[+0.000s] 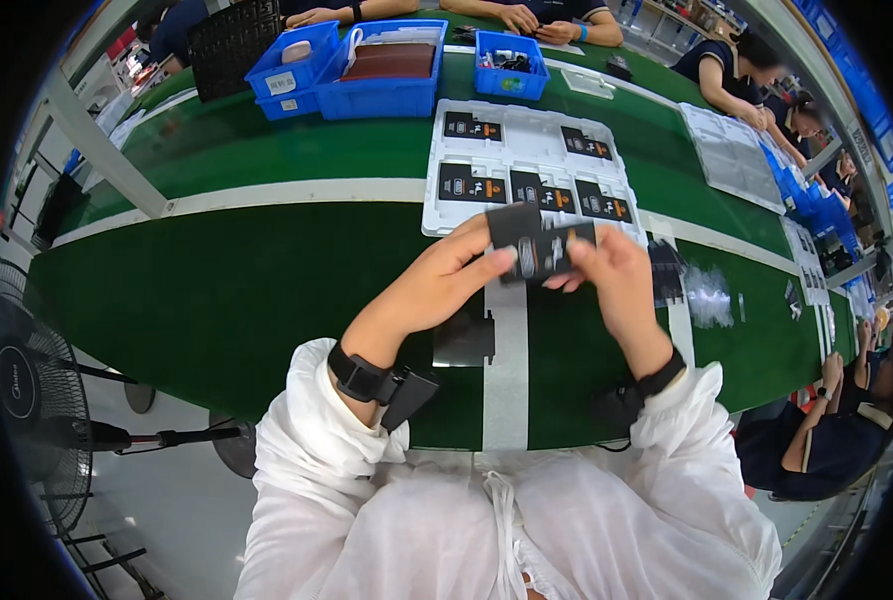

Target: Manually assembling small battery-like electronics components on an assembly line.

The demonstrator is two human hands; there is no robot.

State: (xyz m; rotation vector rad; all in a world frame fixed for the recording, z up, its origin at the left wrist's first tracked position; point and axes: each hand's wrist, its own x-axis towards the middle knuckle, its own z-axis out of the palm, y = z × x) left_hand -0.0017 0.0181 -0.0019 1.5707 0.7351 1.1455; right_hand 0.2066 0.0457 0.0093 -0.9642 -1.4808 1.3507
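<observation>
Two bare hands are holding one flat black printed pack (pixel 542 258) between them; whether a second layer is lying against it is hard to tell. The left hand (pixel 445 272) is pinching its left end, the thumb pressing on the printed face and the fingers reaching behind. The right hand (pixel 617 272) is gripping the right end, its thumb also lying over the face and its fingers curling beneath. Both grips are narrow, closing on the pack, which is spanning the gap between the thumbs, tilting slightly above the table (pixel 247 280) and hiding part of the near edge of a white moulded tray (pixel 517 148).

Five black packs with orange marks are lying in that tray: two in the far row (pixel 474 127), three in the near row (pixel 472 185). One dark, notched sheet (pixel 462 342) is resting on the green surface below the left hand. Beyond the right hand, several black strips (pixel 667 275) are lying beside one heap of clear plastic pieces (pixel 710 297). Four blue bins are standing farther back: two small ones stacking (pixel 289 58), one large (pixel 379 98) holding a brown item (pixel 391 62), and one small (pixel 512 80) holding loose parts.
</observation>
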